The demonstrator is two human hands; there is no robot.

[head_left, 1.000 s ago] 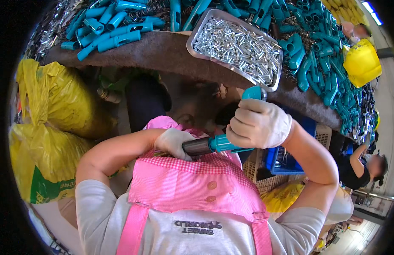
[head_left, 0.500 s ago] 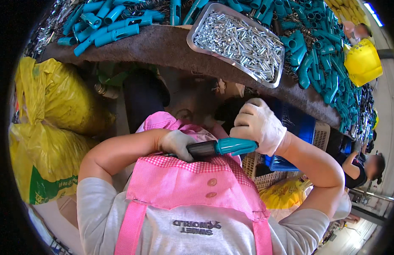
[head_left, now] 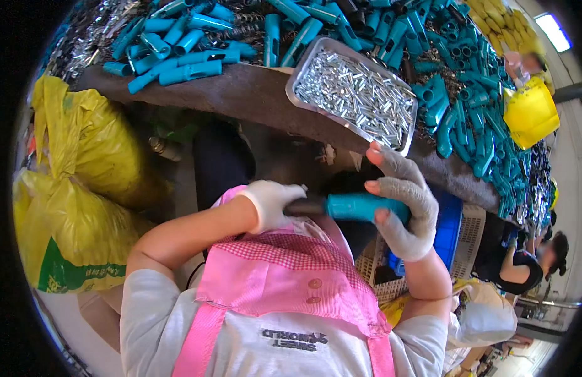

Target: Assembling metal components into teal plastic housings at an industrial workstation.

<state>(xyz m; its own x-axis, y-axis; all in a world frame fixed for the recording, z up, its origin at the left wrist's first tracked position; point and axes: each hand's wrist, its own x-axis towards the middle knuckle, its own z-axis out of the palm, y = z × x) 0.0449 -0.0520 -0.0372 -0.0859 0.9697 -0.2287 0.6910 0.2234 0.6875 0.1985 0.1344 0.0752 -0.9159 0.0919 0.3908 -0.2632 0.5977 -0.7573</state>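
While the left hand [head_left: 269, 204] holds a handle [head_left: 355, 206], sacks [head_left: 93, 141] stand nearby.

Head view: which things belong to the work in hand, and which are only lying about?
Belonging to the work:
black-and-teal tubular piece, in the grip of the white-gloved left hand;
teal plastic tubes, probably;
small silvery metal pins in a rectangular metal tray, probably.

Probably just lying about:
bulging yellow plastic sacks;
beige latticed plastic crate.

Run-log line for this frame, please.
left hand: gripping dark cylinder | right hand: open at teal part, contact unclear | metal tray: holds silver pins
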